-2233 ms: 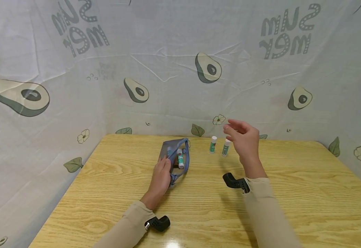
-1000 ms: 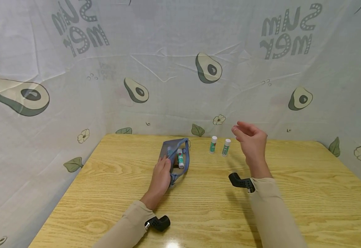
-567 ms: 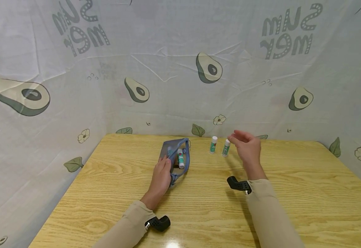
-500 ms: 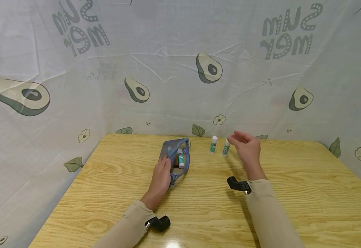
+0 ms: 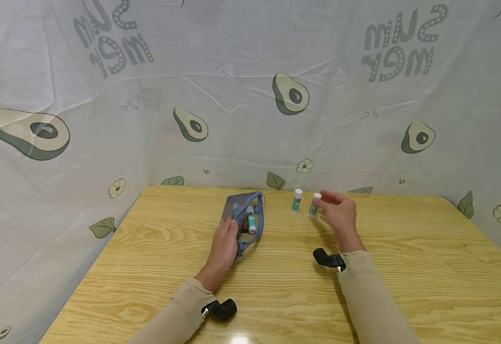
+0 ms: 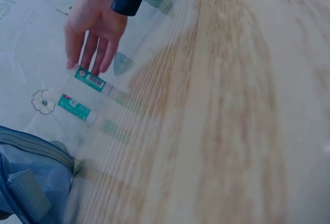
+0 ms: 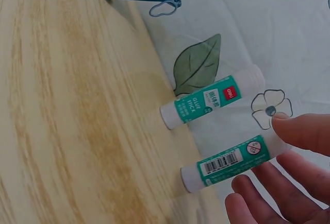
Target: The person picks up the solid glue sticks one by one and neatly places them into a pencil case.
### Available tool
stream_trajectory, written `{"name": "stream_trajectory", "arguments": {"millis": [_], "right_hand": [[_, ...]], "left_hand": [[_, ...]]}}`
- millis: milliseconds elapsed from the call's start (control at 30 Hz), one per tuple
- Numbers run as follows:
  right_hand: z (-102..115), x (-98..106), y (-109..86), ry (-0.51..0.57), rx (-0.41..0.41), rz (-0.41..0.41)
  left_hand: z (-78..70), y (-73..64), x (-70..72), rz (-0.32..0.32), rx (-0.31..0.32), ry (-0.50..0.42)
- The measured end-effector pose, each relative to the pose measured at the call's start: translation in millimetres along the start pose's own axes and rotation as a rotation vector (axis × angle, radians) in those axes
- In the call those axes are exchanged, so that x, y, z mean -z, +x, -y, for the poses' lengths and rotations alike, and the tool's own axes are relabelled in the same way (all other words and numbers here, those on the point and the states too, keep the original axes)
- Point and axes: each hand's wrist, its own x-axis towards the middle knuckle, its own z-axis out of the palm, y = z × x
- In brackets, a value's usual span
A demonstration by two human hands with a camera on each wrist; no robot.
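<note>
My left hand (image 5: 223, 241) holds the near side of a blue mesh zip pouch (image 5: 229, 205), whose mouth gapes to the right. The mesh partly hides its fingers. Inside the pouch lies a green-and-white glue stick (image 5: 251, 220), with another bluish shape behind the mesh. To the right, two capped glue sticks stand upright. My right hand (image 5: 340, 212) is at the right-hand glue stick (image 7: 227, 162), thumb and spread fingers on either side of its white cap. Firm contact cannot be made out. The other standing glue stick (image 7: 211, 100) is just to its left.
Everything rests on a wood-grain table (image 5: 276, 286). A pale cloth (image 5: 233, 143) printed with avocados, leaves and flowers hangs close behind the back edge and along the sides. Black wrist mounts (image 5: 329, 259) stick out inward from both sleeves.
My right hand first drew right, away from the sticks, then came back left and down to the right-hand glue stick's cap. The left hand and pouch have stayed put.
</note>
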Motion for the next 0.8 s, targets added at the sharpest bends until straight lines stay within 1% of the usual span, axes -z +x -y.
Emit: {"name": "stream_trajectory", "arguments": {"millis": [267,400,633,800], "right_hand": [[-5.1,-2.5,0.0,-0.025,-0.009,-0.007],[-6.3,-3.0,0.0,-0.034,-0.010,-0.006],[-9.2,-5.5,2.2,-0.039,0.012,-0.014],[-10.6,-6.8,2.4,-0.040,0.013,-0.009]], "left_hand": [[0.8,1.2,0.6,0.006,0.012,0.003],[0.0,1.4,0.4,0.008,0.008,-0.002],[1.8,2.3,-0.4,0.004,0.002,0.000],[0.8,2.5,-0.7,0.002,0.002,0.002]]}}
